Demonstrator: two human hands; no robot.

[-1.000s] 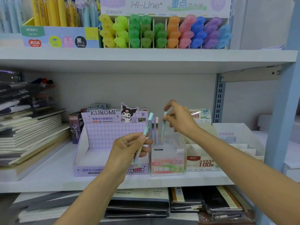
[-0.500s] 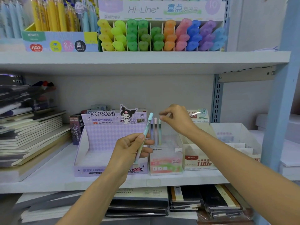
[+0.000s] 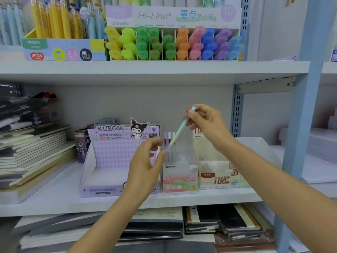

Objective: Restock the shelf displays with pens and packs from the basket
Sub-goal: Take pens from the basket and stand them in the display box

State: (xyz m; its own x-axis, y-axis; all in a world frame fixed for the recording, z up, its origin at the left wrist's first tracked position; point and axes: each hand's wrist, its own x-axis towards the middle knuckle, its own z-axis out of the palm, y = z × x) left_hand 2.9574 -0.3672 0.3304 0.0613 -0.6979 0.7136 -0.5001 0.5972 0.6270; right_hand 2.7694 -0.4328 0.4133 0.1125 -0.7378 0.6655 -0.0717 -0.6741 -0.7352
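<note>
A mint-green pen [image 3: 179, 129] slants above the clear "Fruit Soda" display box [image 3: 180, 180] on the middle shelf. My right hand [image 3: 207, 123] pinches the pen's top end. The pen's lower tip lies just at the fingertips of my left hand [image 3: 145, 165], whose fingers are blurred and spread loosely, not wrapped round it. Three pastel pens [image 3: 170, 143] stand upright in the back left of the clear box. The basket is out of view.
A purple Kuromi display box [image 3: 109, 161] stands left of the clear box, and a white "100" lead box [image 3: 217, 178] stands right of it. Stacked notebooks [image 3: 31, 148] lie at the left. Highlighters [image 3: 173, 44] fill the shelf above. A blue upright post [image 3: 302, 125] borders the right.
My right hand let go of the pen it stood in the clear box and took the top of the mint-green pen. My left hand's grip on that pen loosened.
</note>
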